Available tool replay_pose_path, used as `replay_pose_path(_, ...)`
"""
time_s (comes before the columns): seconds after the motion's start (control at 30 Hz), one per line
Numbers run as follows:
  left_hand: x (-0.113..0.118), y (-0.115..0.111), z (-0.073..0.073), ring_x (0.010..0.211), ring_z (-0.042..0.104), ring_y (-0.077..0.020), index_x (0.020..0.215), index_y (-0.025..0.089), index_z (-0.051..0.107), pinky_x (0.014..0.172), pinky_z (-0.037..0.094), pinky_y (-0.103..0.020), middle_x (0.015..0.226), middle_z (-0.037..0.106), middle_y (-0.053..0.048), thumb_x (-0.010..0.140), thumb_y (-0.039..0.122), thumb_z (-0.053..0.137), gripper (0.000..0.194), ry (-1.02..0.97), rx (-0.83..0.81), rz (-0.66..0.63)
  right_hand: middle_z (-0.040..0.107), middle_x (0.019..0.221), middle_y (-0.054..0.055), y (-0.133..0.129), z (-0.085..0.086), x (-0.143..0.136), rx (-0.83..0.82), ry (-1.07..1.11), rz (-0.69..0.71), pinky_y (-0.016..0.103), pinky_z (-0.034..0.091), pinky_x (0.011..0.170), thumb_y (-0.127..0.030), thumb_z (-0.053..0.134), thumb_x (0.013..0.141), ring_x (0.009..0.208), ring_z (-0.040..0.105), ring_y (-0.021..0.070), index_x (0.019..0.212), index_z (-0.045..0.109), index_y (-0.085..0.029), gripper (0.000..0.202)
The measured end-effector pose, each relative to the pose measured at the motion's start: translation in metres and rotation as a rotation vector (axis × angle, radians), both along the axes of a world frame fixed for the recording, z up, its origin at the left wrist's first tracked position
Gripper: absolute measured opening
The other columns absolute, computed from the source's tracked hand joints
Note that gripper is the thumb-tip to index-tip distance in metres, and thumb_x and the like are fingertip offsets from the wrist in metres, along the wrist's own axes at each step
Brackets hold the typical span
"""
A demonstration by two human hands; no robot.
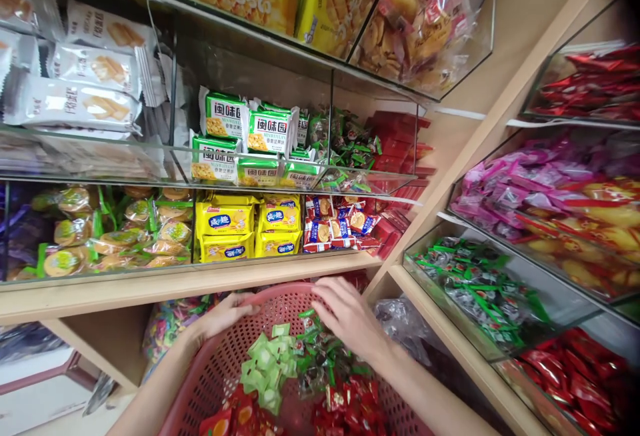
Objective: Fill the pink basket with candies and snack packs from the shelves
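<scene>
A red perforated plastic basket point(213, 373) is low in the middle of the view. Inside it lie light green packets point(270, 363), dark green-wrapped sweets point(325, 356) and red-wrapped sweets point(350, 403). My left hand point(227, 314) rests on the basket's far left rim, its fingers bent over the edge. Across from it, my right hand point(345, 313) is over the far right rim, with its fingertips just above the green-wrapped sweets. The fingers of my right hand are curved, and no packet shows between them.
Shelves with glass-fronted bins rise ahead, holding white packets point(97, 63), green-and-white packets point(270, 131) and yellow packets point(227, 223). A wooden ledge point(150, 289) runs just beyond the basket. More bins of green sweets point(480, 289) and red sweets point(580, 376) stand on the right.
</scene>
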State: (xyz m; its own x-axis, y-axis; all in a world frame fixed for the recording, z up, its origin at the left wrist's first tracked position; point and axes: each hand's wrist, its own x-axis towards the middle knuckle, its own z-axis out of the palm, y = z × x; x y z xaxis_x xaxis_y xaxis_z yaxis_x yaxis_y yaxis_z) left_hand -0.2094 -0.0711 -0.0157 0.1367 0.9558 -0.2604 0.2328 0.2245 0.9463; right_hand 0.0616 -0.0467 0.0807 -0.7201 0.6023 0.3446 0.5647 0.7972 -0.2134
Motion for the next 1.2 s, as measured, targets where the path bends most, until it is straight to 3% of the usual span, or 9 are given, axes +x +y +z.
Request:
replay_pose_path(0.1,-0.002,0.000,-0.002,0.091,0.059,-0.0236,0.096,0.013,0.065,0.082,0.042,-0.031,0.091,0.070,-0.004,0.066,0.044,0.059,0.043,-0.011,0.015,-0.015,0.060,0.098,0.005,0.008,0.070,-0.001,0.243,0.283,0.001,0.037,0.041,0.087,-0.024,0.040,0.086,0.095,0.053,0.0186,0.098,0.057,-0.024,0.021)
replay_pose_path(0.2,-0.002,0.002,-0.006,0.087,0.059,-0.0222,0.096,0.013,0.065,0.082,0.042,-0.031,0.088,0.070,-0.004,0.068,0.042,0.058,0.041,-0.042,0.027,-0.033,0.060,0.092,0.005,0.039,0.140,-0.001,0.434,0.481,-0.100,0.037,0.044,0.082,-0.024,0.043,0.083,0.090,0.055,0.0187,0.089,0.058,-0.024,0.015)
replay_pose_path(0.3,-0.001,0.003,-0.005,0.084,0.060,-0.0211,0.098,0.013,0.065,0.082,0.042,-0.031,0.086,0.070,-0.003,0.068,0.039,0.058,0.040,-0.081,0.028,-0.050,0.060,0.093,0.006,0.088,0.189,-0.005,0.406,0.511,-0.233,0.036,0.045,0.078,-0.025,0.049,0.078,0.085,0.056,0.0180,0.097,0.057,-0.019,0.021)
replay_pose_path(0.37,0.000,0.002,-0.003,0.083,0.059,-0.0208,0.098,0.014,0.065,0.081,0.042,-0.031,0.085,0.070,-0.003,0.068,0.039,0.058,0.040,-0.098,0.024,-0.056,0.061,0.093,0.007,0.117,0.206,-0.011,0.198,0.404,-0.324,0.036,0.045,0.077,-0.029,0.058,0.072,0.083,0.056,0.0188,0.096,0.059,-0.015,0.028)
replay_pose_path(0.47,0.001,0.000,0.001,0.084,0.059,-0.0217,0.097,0.013,0.066,0.081,0.042,-0.031,0.084,0.070,-0.003,0.066,0.040,0.059,0.041,-0.066,0.011,-0.022,0.063,0.094,0.008,0.140,0.216,-0.026,-0.280,0.162,-0.339,0.033,0.046,0.075,-0.035,0.069,0.061,0.083,0.058,0.0188,0.095,0.062,-0.014,0.040)
replay_pose_path(0.57,-0.001,0.000,0.000,0.087,0.058,-0.0227,0.094,0.013,0.067,0.082,0.042,-0.032,0.086,0.070,-0.004,0.065,0.041,0.060,0.041,-0.034,0.000,0.007,0.062,0.101,0.007,0.139,0.220,-0.044,-0.455,0.093,-0.285,0.031,0.046,0.075,-0.036,0.072,0.056,0.086,0.057,0.0174,0.100,0.061,-0.016,0.049)
replay_pose_path(0.8,-0.003,0.002,-0.004,0.087,0.058,-0.0227,0.094,0.014,0.067,0.080,0.042,-0.030,0.085,0.070,-0.002,0.066,0.039,0.059,0.038,-0.102,0.027,-0.015,0.062,0.088,0.006,0.144,0.241,-0.063,-0.230,0.152,-0.393,0.036,0.047,0.070,-0.032,0.062,0.064,0.081,0.056,0.0192,0.090,0.063,-0.017,0.030)
replay_pose_path(1.0,0.001,0.002,-0.005,0.087,0.058,-0.0230,0.090,0.015,0.068,0.080,0.041,-0.030,0.086,0.070,-0.002,0.063,0.038,0.060,0.036,-0.057,0.004,0.039,0.048,0.121,0.016,0.174,0.242,-0.085,0.284,0.278,-0.388,0.047,0.038,0.089,-0.050,0.049,0.075,0.110,0.045,0.0312,0.118,0.047,-0.016,0.055)
replay_pose_path(1.2,0.003,0.004,-0.007,0.087,0.058,-0.0239,0.088,0.017,0.069,0.081,0.041,-0.032,0.085,0.070,-0.001,0.064,0.035,0.059,0.032,-0.101,0.012,0.043,0.045,0.126,0.018,0.191,0.236,-0.111,0.320,0.437,-0.442,0.049,0.032,0.093,-0.051,0.040,0.080,0.116,0.040,0.0320,0.123,0.040,-0.012,0.057)
